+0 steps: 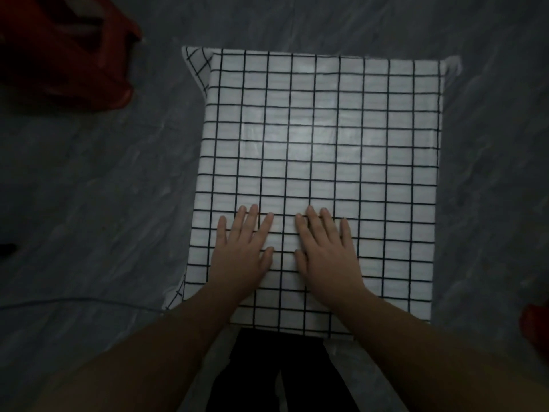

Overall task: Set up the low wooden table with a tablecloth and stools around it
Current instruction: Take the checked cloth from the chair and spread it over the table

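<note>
A white tablecloth (326, 138) with a black grid pattern covers the low table completely; the wood is hidden beneath it. The cloth's corners hang down at the far left, far right and near left. My left hand (242, 251) and my right hand (325, 251) lie flat, palms down and side by side, on the near part of the cloth, fingers spread and holding nothing. A red plastic stool (65, 55) lies tipped on the floor at the far left, away from the table.
The floor (89, 188) is grey marbled tile all around. A thin cable (74, 300) runs across the floor at the left. Part of a red object (534, 325) shows at the right edge. My dark-clothed legs (276, 373) stand at the table's near edge.
</note>
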